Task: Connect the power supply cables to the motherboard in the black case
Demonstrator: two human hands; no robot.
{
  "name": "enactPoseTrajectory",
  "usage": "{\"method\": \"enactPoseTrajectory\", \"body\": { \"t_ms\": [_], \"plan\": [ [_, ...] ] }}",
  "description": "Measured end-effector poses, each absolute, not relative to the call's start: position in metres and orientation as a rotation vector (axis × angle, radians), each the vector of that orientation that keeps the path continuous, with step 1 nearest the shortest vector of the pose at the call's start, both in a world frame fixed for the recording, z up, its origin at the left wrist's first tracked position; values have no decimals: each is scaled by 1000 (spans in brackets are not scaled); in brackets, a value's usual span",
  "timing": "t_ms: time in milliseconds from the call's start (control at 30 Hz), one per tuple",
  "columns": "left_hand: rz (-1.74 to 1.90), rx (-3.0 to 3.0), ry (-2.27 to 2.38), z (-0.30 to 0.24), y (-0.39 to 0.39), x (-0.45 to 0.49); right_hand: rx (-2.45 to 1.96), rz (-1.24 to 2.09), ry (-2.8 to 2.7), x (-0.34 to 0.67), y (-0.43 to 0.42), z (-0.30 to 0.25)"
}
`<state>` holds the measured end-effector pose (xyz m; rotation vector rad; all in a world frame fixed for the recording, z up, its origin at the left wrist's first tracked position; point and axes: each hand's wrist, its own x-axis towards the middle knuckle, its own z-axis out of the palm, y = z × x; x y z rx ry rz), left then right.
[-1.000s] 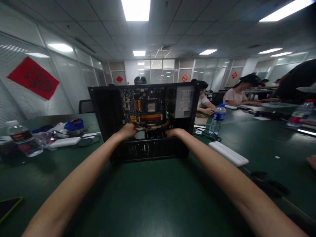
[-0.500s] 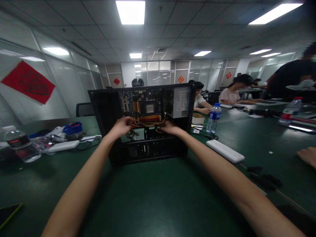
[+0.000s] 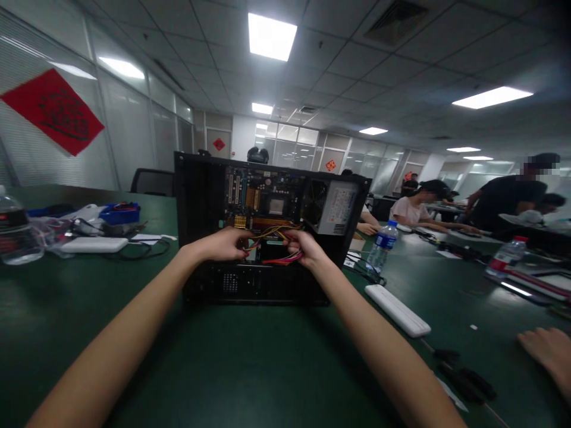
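Note:
An open black computer case [image 3: 200, 202] stands on the green table, its inside facing me. Within it show a motherboard [image 3: 261, 193] and, at upper right, a power supply [image 3: 338, 208] with a fan. A bundle of yellow, red and pink power cables [image 3: 281, 260] spans the space between my hands, in front of the lower motherboard. My left hand [image 3: 226, 244] grips the bundle's left end, fingertips partly hidden. At the right end, my right hand [image 3: 306, 246] has its fingers curled round the cables.
Right of the case are a blue-capped water bottle [image 3: 382, 246], a white power strip [image 3: 397, 309] and screwdrivers [image 3: 466, 380]. Another person's hand [image 3: 546, 351] rests at the right edge. At left lie a bottle [image 3: 18, 232], a white box-like device [image 3: 96, 246] and a blue pouch [image 3: 119, 213].
Both hands have drawn the cables outward and slightly down; red and pink wires now show between them. The view has tilted and shifted. The case stays upright.

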<state>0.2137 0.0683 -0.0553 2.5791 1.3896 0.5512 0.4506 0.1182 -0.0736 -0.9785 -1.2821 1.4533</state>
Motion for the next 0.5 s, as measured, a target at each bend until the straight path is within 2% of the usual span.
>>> {"method": "enactPoseTrajectory", "body": {
  "t_ms": [200, 400, 500],
  "plan": [
    [995, 2549, 1548, -52, 72, 216, -701, 1854, -804, 445, 72, -64],
    [820, 2563, 1364, -36, 53, 228, -752, 1711, -1165, 476, 23, -62],
    [842, 2619, 1322, -35, 53, 240, -758, 1622, -1309, 500, 11, -65]
  ]
}}
